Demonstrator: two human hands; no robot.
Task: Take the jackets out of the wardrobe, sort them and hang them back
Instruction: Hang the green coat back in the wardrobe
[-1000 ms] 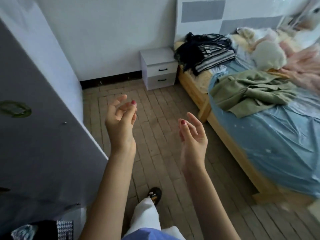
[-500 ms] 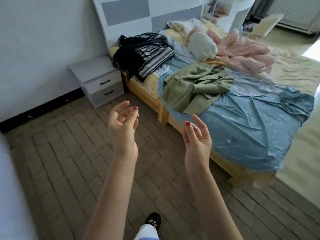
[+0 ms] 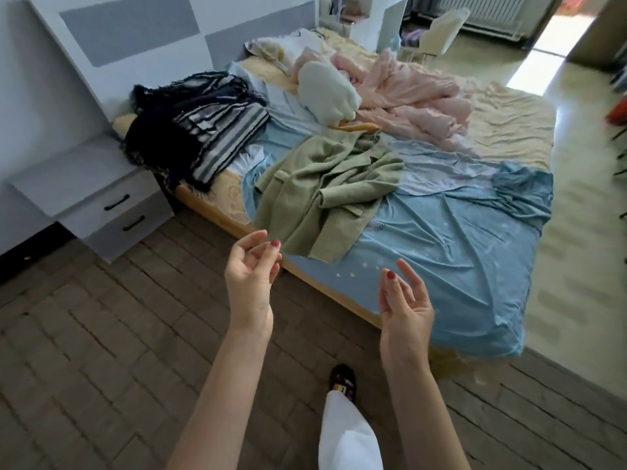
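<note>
Your left hand [image 3: 249, 283] is up in front of you with the fingers loosely curled, and it holds nothing. Your right hand [image 3: 405, 305] is up too, palm turned in, fingers spread loose, and it is empty as well. Both hands hang over the brick floor [image 3: 101, 334], just short of the edge of the bed [image 3: 458, 266]. Right past your left hand lies the green jacket [image 3: 325, 191]. It is spread out flat but rumpled on the blue sheet, with one corner hanging over the side of the bed toward you. It looks thick and soft, like wool, so it may flop and sag when you lift it. A yellow hanger [image 3: 359, 126] peeks out at its collar, and I think the jacket may be on it, but I cannot tell for sure. Farther back by the headboard sits the dark striped pile [image 3: 196, 130], black and grey clothes heaped up together, next to the grey nightstand [image 3: 98, 195]. Behind the green jacket there is a pale fluffy jacket [image 3: 329, 91] and some pink cloth [image 3: 417, 96], all bunched up. The wardrobe is not in view. So I think the taking-out part is mostly done, because the clothes are on the bed. The sorting looks barely begun, and nothing is hung back yet.
</note>
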